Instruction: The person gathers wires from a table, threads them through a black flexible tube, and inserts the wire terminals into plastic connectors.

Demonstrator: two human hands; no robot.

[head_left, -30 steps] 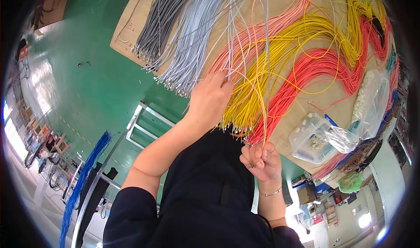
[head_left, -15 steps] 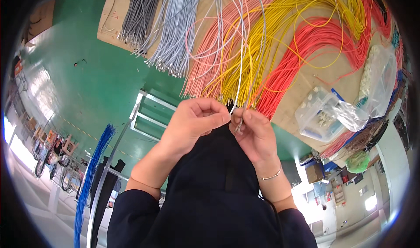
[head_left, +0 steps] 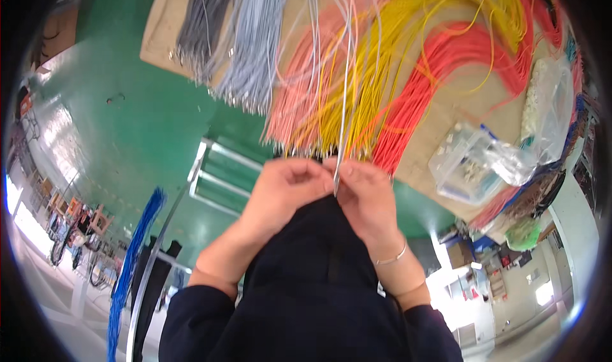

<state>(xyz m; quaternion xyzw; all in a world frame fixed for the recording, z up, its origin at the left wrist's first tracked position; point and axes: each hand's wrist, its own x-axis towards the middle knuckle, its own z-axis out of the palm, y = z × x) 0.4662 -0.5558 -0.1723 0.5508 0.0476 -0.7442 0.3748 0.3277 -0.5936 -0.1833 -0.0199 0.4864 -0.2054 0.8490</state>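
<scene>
Close in front of my dark clothing, my two hands meet at the near edge of the table. Thin white and grey wires run down from the table to the fingertips. My left hand is closed, thumb and forefinger pinched at the wires. Fingers of my right hand close on the same wires from the other side, and a short end pokes out below. Motion blur hides the small terminals at that end. Just beyond the hands lie bundles of pink wires, yellow wires and red wires.
Dark grey wires and light grey wires hang over the table's far-left edge. A clear plastic box with small pale parts stands at right, near a clear bag. A metal frame and blue wires are at left.
My hands have come closer together and slightly lower. The white wire and the grey wires, apart before, now run side by side between my fingertips. The view has shifted slightly.
</scene>
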